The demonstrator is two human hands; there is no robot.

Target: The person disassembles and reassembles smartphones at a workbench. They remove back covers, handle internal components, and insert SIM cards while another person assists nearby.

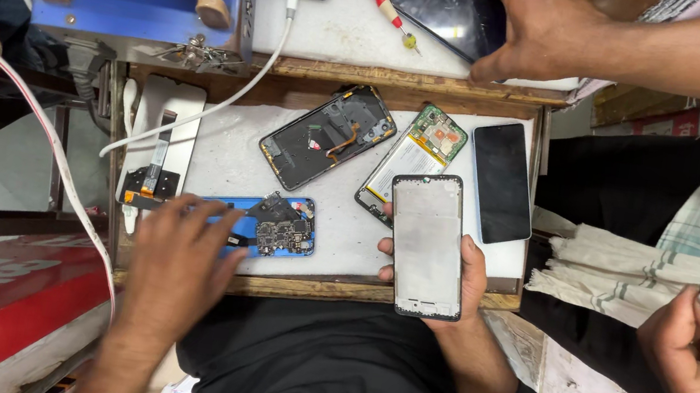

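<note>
The left hand [177,259] lies palm-down, fingers loosely spread, on a blue opened phone body [268,226] whose long axis runs left to right across the white work board [227,161]. The right hand [457,280] grips one pale grey phone frame [425,244] from beneath, upright, its long axis running toward and away from the person. Two further opened phones [328,136] lie tilted beyond it, beside one dark screen panel [502,183]; two other hands [538,27] work nearby.

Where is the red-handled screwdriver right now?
The red-handled screwdriver lies at the top of the head view on the upper white board, between the white cable and another person's dark phone.
</note>
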